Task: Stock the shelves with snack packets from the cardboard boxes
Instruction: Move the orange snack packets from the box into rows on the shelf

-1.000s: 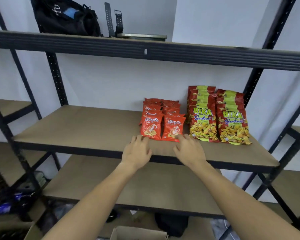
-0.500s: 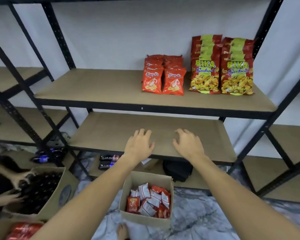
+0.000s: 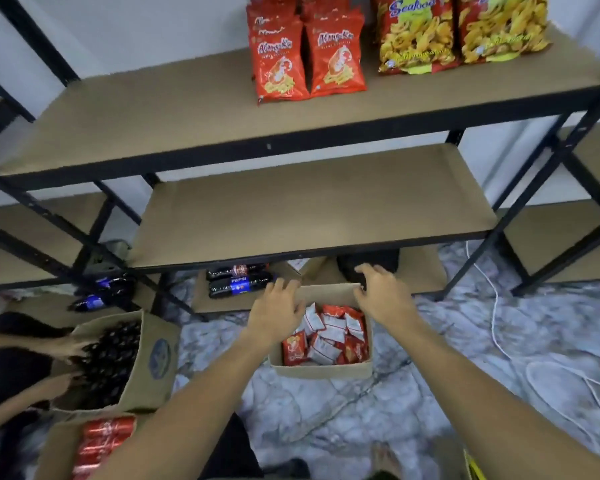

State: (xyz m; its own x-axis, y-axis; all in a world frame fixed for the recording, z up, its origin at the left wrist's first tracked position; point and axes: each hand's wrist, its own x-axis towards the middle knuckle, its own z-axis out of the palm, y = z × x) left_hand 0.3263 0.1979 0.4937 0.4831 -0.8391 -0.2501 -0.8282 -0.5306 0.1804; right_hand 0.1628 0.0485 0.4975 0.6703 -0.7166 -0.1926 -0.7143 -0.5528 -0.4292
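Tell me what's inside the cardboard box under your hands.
The cardboard box holds a loose heap of small red and white snack packets. The left hand covers its left corner, and whatever lies beneath the top layer cannot be seen.

The tall yellow-and-red seafood snack bags (image 3: 461, 32) on the upper brown shelf board (image 3: 153, 112) are cut off by the top edge. The left hand (image 3: 274, 315) hides part of the small red and white packets (image 3: 326, 336) in the open cardboard box (image 3: 323, 370). The small print on the packets is too blurred to read. The second person (image 3: 11, 368) at left is cropped by the edge.
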